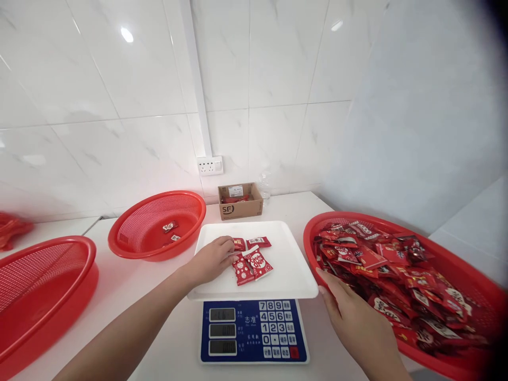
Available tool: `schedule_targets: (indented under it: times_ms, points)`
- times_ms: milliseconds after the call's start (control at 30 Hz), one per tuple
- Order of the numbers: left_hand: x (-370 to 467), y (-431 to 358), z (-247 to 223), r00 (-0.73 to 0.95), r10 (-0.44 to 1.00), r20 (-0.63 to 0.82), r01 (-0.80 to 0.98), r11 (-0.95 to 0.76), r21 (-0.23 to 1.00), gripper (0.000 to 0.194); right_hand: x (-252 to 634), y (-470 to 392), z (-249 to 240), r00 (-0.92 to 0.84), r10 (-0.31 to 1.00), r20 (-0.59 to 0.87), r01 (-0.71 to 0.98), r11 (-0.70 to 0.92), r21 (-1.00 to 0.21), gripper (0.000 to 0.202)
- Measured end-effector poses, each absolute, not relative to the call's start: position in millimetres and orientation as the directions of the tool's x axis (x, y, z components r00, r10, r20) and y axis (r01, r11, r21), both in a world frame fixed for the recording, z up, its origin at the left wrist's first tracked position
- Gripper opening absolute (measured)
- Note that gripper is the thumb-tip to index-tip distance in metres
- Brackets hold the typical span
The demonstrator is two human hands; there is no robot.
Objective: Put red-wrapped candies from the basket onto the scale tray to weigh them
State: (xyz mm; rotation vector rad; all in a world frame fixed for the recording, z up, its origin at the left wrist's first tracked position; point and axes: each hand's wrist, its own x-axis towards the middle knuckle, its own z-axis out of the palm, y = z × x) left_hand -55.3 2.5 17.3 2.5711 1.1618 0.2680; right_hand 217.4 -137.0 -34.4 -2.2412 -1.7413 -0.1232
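Note:
My left hand (214, 259) reaches over the white weighing tray (286, 278), its fingers curled on the edge of a small red packet (239, 244). Beside the fingertips lie a dotted red packet (243, 271), a red-and-white packet (259, 263) and another small packet (258, 242). My right hand (353, 323) is by the tray's right corner, thumb and fingers apart, near the rim of a red basket (311, 248). It holds nothing that I can see. Under the tray, the blue scale panel (254, 330) has displays and keys.
Many red packets (397, 275) fill the right basket. A red basket (159, 203) with a few packets stands behind left; another red basket (85, 254) is at the near left. A cardboard box (242, 210) sits against the wall, below a socket (210, 165).

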Motion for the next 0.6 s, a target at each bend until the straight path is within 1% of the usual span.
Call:
schedule_targets:
  times_ms: [133,233,333,433,600]
  points:
    - [-53,0,19,0.647,0.761,0.042,0.696,-0.612,0.376,0.015,218,-137,-39,0.259,0.919,0.296,0.962,-0.218,-0.164,0.044]
    - [-51,2,17,0.644,0.764,0.042,0.693,-0.606,0.39,0.017,220,-136,-41,0.251,0.928,0.275,0.964,-0.215,-0.153,0.045]
    - [-48,6,13,0.654,0.756,0.037,0.684,-0.611,0.398,0.022,222,-135,-40,0.257,0.935,0.243,0.963,-0.225,-0.148,0.046]
    - [-45,10,10,0.666,0.745,0.034,0.672,-0.619,0.406,0.028,221,-135,-39,0.262,0.933,0.245,0.961,-0.23,-0.153,0.046]
    - [-39,11,10,0.686,0.725,0.061,0.64,-0.642,0.423,0.036,217,-138,-37,0.256,0.92,0.297,0.965,-0.222,-0.144,0.044]
